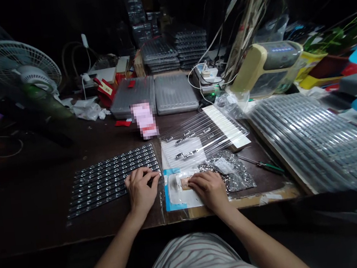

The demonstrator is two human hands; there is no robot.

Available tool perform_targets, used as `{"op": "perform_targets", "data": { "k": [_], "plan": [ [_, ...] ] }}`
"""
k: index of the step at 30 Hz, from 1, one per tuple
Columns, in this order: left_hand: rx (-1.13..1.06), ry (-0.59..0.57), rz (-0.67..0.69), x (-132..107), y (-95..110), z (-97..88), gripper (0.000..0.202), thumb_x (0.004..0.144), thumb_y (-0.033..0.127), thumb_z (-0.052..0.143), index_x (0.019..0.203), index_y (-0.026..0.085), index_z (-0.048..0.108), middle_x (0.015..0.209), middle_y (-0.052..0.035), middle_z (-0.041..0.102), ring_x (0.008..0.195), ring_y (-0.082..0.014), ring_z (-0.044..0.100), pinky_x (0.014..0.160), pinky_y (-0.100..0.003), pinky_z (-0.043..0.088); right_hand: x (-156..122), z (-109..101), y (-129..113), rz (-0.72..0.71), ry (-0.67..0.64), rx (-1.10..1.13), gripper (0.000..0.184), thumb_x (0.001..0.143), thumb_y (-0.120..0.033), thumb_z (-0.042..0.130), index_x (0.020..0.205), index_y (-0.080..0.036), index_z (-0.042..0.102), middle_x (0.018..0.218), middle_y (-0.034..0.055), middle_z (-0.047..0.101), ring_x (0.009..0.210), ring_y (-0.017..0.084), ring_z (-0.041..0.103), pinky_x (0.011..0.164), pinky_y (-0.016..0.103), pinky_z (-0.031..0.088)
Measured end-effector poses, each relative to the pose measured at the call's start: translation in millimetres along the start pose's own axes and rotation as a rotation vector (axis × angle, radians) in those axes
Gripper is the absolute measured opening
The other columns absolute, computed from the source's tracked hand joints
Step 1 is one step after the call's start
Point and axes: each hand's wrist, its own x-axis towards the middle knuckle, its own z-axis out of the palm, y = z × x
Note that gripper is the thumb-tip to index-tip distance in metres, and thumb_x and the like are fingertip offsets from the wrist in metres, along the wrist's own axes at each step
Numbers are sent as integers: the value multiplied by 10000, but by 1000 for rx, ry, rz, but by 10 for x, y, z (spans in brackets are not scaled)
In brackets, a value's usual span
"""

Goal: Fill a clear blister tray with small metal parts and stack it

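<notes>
My left hand [143,188] is over the right end of a set of black strips [106,176] dotted with shiny metal pieces. Its thumb and index finger come together by the strips' end, and whatever is between them is too small to make out. My right hand [209,187] has its fingertips pressed together at a small tan block [186,183] on a white pad [174,190]. Whether those fingertips hold a small part is hidden. Just right of that hand is a clear bag [241,174] of small metal parts, with dark loose ones beside it.
A clear ribbed tray [193,128] with several metal clips lies behind my hands, tilted against a white strip [225,124]. A green-handled screwdriver [271,167] lies to the right, near stacked ribbed trays [311,144]. Closed grey cases [175,93] and a fan [22,65] stand farther back.
</notes>
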Motion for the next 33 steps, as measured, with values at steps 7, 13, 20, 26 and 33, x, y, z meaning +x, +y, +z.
{"op": "perform_targets", "data": {
  "k": [7, 13, 20, 26, 33],
  "plan": [
    [21, -36, 9, -17, -19, -50, 101, 807, 282, 630, 861, 284, 716, 910, -35, 643, 895, -243, 540, 897, -443, 294, 13, 31, -17, -40, -72, -47, 142, 899, -301, 562, 917, -278, 701, 904, 17, 687, 792, 162, 552, 684, 314, 349],
    [-60, -113, 127, 421, 274, 111, 119, 845, 268, 581, 863, 256, 698, 882, -34, 668, 870, -219, 566, 904, -424, 294, -68, -149, 117, -48, -63, -288, 284, 892, -289, 557, 1168, -251, 613, 1139, 63, 637, 961, 238, 519, 753, 357, 385],
    [-64, -296, 105, 778, 563, 460, 78, 824, 267, 614, 794, 204, 649, 879, -32, 696, 867, -213, 598, 894, -413, 329, -337, -291, 462, -16, -64, -411, 254, 936, -213, 450, 1123, -182, 620, 1058, 99, 627, 891, 206, 565, 731, 312, 445],
    [-371, -326, -60, 664, 462, 257, 86, 829, 236, 572, 865, 193, 638, 831, -29, 691, 791, -181, 638, 772, -325, 453, -197, -175, 442, 38, 25, -255, 202, 939, -250, 457, 970, -198, 650, 927, 68, 637, 835, 173, 586, 730, 286, 463],
    [-789, -586, -215, 160, 389, 62, 233, 880, 288, 474, 1007, 177, 634, 950, -52, 635, 653, -111, 611, 585, -233, 498, -137, -213, 393, 56, 81, -154, 167, 918, -242, 481, 905, -186, 638, 932, 79, 623, 863, 181, 582, 769, 310, 475]
  ]
}}
